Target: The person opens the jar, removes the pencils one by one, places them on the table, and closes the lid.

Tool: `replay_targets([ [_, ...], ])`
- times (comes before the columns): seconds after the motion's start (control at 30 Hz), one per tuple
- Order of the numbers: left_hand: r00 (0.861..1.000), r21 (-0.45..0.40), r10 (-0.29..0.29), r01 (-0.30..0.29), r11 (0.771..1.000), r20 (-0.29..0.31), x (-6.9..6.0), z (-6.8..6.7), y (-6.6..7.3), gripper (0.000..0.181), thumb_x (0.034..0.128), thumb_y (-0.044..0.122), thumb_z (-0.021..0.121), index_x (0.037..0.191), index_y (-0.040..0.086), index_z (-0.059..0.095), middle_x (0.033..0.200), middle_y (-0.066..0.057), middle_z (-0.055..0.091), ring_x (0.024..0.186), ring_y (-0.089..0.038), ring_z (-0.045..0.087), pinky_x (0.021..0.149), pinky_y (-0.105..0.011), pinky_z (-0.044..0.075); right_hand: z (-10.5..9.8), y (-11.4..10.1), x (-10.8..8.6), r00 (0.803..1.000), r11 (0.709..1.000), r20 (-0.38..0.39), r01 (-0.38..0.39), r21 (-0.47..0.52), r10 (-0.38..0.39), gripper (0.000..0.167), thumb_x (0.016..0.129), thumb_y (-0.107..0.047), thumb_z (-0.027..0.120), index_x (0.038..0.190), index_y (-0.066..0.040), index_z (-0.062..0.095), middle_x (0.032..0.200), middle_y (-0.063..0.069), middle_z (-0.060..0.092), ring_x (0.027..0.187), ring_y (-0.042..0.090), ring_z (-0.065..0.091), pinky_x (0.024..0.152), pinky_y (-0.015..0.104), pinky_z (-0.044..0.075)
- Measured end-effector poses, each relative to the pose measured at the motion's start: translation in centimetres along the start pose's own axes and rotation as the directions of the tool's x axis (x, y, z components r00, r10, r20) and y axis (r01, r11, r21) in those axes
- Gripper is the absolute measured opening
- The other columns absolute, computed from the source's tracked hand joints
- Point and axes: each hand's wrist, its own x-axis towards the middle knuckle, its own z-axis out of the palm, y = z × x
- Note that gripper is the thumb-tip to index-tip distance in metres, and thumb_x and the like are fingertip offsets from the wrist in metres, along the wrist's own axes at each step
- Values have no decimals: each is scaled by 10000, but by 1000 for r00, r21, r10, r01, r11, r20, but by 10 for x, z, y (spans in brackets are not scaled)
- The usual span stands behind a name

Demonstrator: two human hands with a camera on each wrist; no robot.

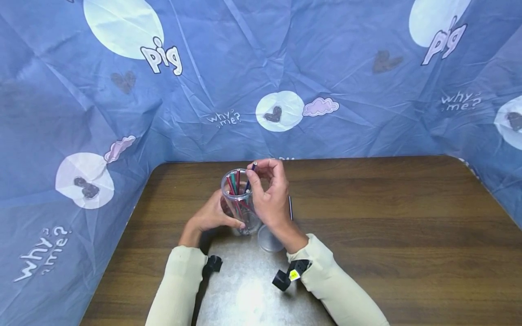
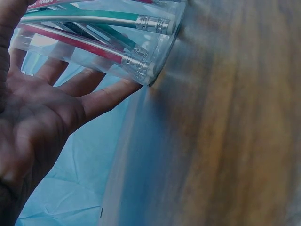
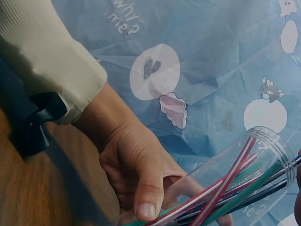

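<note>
A clear plastic jar [image 1: 249, 219] holding red, green and dark pencils stands tilted in the left hand [image 1: 212, 213], whose fingers and thumb wrap its side. At the jar's mouth the right hand [image 1: 271, 197] pinches the upper end of a dark blue pencil [image 1: 254, 166], its lower part inside the jar. The left wrist view shows the left fingers under the jar beside a green pencil [image 2: 89, 18] with metal ferrule and eraser. In the right wrist view the left hand [image 3: 141, 165] grips the jar; only an edge of the right hand shows at the right.
A round clear lid [image 1: 269, 240] lies on a grey mat [image 1: 236, 280] below the right hand. One dark pencil [image 1: 291, 208] rests on the wooden table [image 1: 367, 217] just right of that hand. Blue printed cloth [image 1: 228, 68] hangs behind and at the sides.
</note>
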Motion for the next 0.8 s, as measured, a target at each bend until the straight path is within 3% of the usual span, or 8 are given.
replay_targets([
  [0.23, 1000, 15, 3, -3, 1000, 3, 0, -2, 0, 968, 573, -71, 918, 1416, 36, 453, 1320, -158, 599, 1182, -310, 586, 1044, -372, 466, -1, 1, 1, 998, 996, -33, -50, 74, 52, 223, 892, 70, 671, 1065, 123, 541, 965, 252, 653, 873, 207, 646, 814, 292, 559],
  [0.5, 1000, 17, 0, 0, 1000, 6, -1, -1, 1, 983, 565, -68, 925, 1421, 44, 455, 1329, -174, 589, 1189, -267, 584, 1056, -378, 455, -4, 2, 3, 1000, 998, -25, -15, 68, 17, 215, 906, 60, 652, 1089, 108, 551, 932, 241, 645, 836, 182, 653, 756, 285, 575],
  [0.8, 1000, 6, -8, 8, 1000, 5, 0, -1, 2, 997, 561, -80, 919, 1428, 47, 444, 1331, -176, 592, 1197, -323, 577, 1055, -398, 456, -7, 1, 5, 999, 997, -12, 35, 64, -35, 212, 966, 11, 590, 1138, 71, 483, 932, 223, 621, 761, 341, 697, 680, 390, 607],
])
